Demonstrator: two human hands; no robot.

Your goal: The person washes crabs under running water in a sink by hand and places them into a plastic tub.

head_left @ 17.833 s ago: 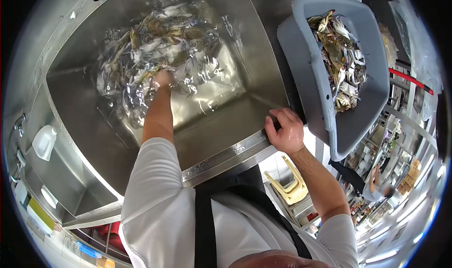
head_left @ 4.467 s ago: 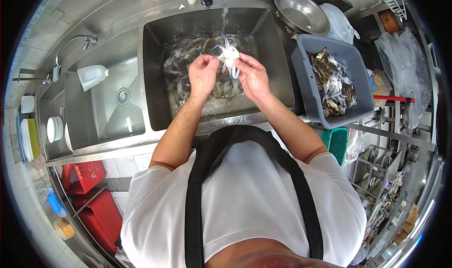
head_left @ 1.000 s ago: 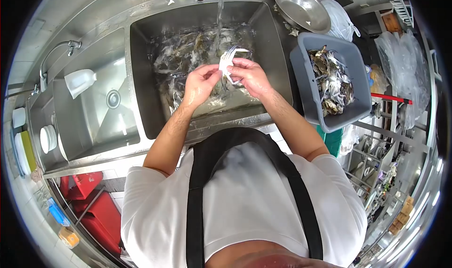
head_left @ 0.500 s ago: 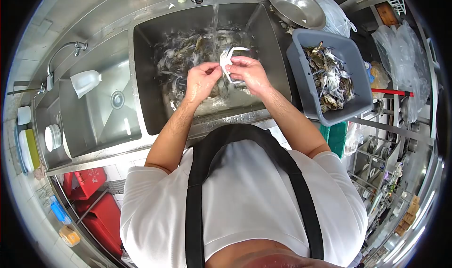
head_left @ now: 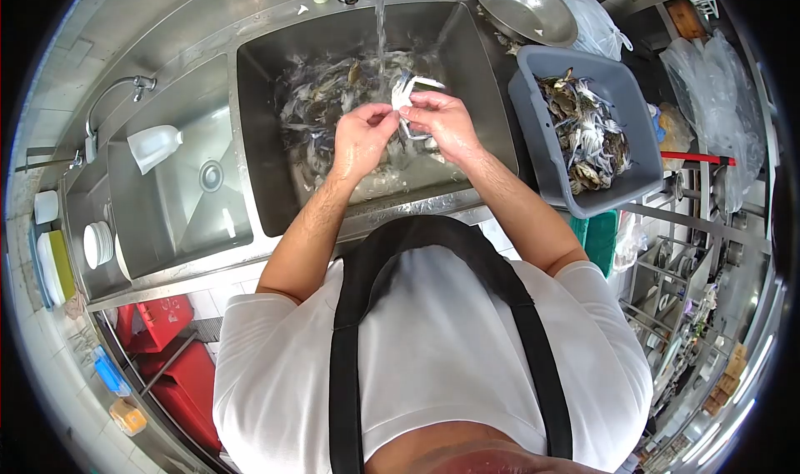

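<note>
A white-bellied crab (head_left: 402, 92) is held between my two hands above the sink (head_left: 258, 124). My left hand (head_left: 365, 142) pinches its near side with thumb and fingers. My right hand (head_left: 443, 128) grips it from the right, and pale legs stick out above and below the fingers. Beneath my hands, many crabs (head_left: 321, 99) lie in the water. Running water (head_left: 381, 37) falls from the tap just behind the held crab. On the right, a grey tub (head_left: 546, 162) contains a heap of crabs (head_left: 585, 132).
A metal bowl (head_left: 525, 12) and a white plastic bag (head_left: 590, 24) are behind the tub. In the left basin (head_left: 183, 216) lies a white plastic jug (head_left: 154, 147), with stacked plates (head_left: 98, 244) beside it. Red bins (head_left: 179, 382) stand below the counter.
Earlier, my left hand was in the water and my right hand rested on the sink edge. Both later held a crab. In the last second, the held crab has turned slightly between my fingers.
</note>
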